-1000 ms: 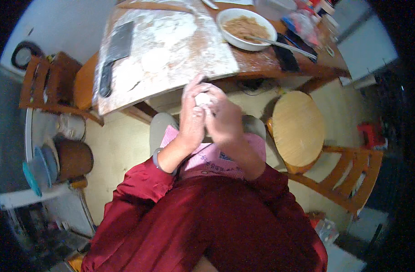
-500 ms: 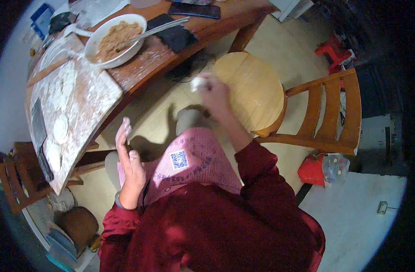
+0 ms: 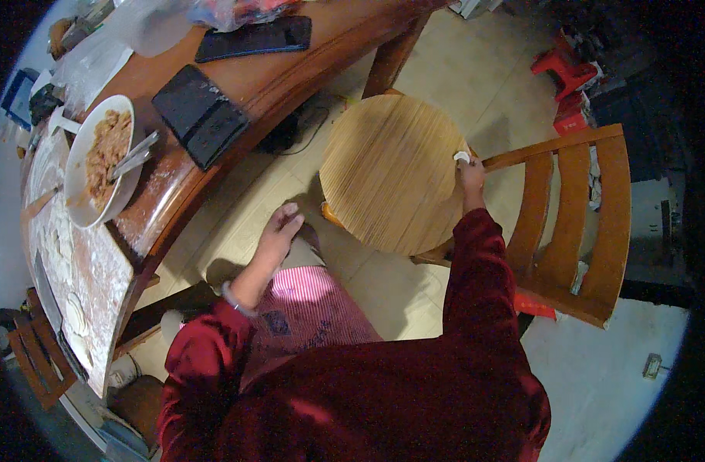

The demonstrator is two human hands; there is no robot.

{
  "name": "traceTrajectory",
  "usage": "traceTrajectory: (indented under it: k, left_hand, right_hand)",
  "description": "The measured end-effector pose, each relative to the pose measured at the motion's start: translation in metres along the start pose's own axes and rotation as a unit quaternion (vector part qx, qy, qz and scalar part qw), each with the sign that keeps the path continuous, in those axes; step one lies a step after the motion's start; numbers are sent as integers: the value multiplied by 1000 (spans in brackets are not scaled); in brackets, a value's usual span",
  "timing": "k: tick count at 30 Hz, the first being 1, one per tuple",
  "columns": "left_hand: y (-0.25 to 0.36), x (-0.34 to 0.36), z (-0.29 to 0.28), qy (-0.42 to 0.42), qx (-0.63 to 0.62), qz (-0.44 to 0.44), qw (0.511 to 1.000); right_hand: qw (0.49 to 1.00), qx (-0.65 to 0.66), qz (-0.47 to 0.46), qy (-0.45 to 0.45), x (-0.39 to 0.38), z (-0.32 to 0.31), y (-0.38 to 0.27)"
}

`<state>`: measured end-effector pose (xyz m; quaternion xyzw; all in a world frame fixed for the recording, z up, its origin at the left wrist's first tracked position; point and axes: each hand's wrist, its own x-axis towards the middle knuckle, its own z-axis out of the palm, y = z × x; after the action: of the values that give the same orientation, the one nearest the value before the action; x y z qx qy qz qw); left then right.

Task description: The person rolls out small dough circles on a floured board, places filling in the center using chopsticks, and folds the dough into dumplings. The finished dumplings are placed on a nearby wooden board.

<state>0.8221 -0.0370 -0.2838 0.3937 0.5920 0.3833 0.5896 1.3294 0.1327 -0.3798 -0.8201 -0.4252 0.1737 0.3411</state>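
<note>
My right hand [image 3: 471, 181] grips a small white dumpling [image 3: 461, 157] at the right rim of a round, light wooden board [image 3: 379, 173] resting on a chair. Near my apron, my left hand [image 3: 283, 232] is loosely open and empty, thumb apart from the bent fingers. To its left, a flour-dusted board [image 3: 112, 281] bears dough discs [image 3: 75, 316], a wooden rolling pin [image 3: 41, 200] and a dark blade [image 3: 48, 289], partly visible. A white bowl of beige-brown filling [image 3: 106, 146] with metal utensils [image 3: 134, 156] stands beside that board.
The wooden table [image 3: 322, 42] also carries a dark phone [image 3: 252, 38], a flat dark object [image 3: 200, 115] and plastic bags [image 3: 106, 58]. A slatted chair back [image 3: 564, 223] is right of my right arm. A red stool [image 3: 564, 69] stands at far right.
My view has swung right, away from the floury board. My hands, earlier together around the white piece, have separated; my right hand has carried it right to the round board's rim.
</note>
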Motion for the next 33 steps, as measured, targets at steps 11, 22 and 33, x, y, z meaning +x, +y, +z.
traceTrajectory:
  k: [11, 22, 33]
  left_hand:
    - [-49, 65, 55, -16, 7, -99, 995]
    - [-14, 20, 37, 41, -113, -28, 992]
    - [23, -44, -2, -35, -35, 33, 998]
  right_hand:
    - [994, -108, -11, -27, -34, -15, -74]
    - [968, -51, -244, -8, 59, 119, -99]
    - [976, -79, -204, -5, 56, 138, -106]
